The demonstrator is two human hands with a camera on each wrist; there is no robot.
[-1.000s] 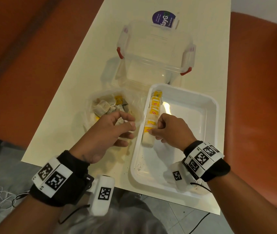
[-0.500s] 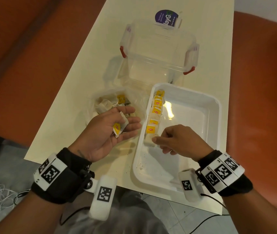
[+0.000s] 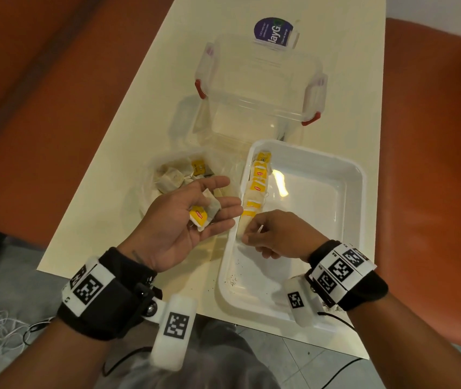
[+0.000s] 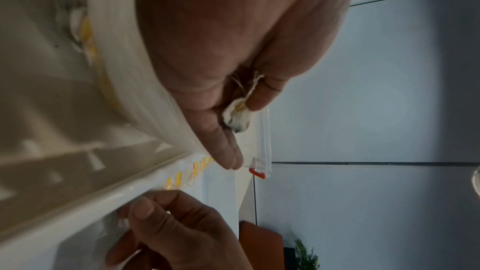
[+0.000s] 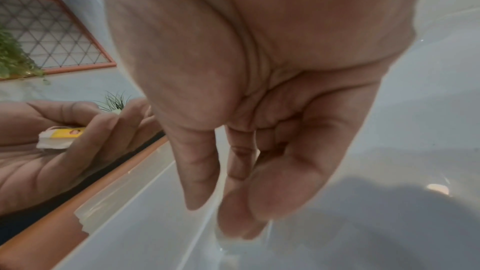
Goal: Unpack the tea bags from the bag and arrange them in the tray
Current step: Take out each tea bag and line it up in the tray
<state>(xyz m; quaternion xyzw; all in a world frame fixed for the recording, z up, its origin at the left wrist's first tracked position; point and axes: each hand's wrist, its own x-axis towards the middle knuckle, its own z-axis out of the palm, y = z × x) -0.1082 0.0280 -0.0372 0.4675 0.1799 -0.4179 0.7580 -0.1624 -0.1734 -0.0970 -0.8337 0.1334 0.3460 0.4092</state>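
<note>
Clear lidded box (image 3: 260, 88) behind white tray (image 3: 358, 175); bag (image 3: 150, 189) beside — touching.

A second ago the left hand (image 3: 184, 223) was curled, knuckles up, over the clear plastic bag (image 3: 167, 178) just left of the white tray (image 3: 347, 192); now it lies palm up beside the tray's left rim, fingers nearly straight, with a tea bag (image 3: 205, 214) — yellow tag showing — resting on it. The right hand (image 3: 274, 234) has drawn back from pressing the nearest tea bag of the row (image 3: 254, 197) along the tray's left wall — its fingertips now pinch together just above that near end.
</note>
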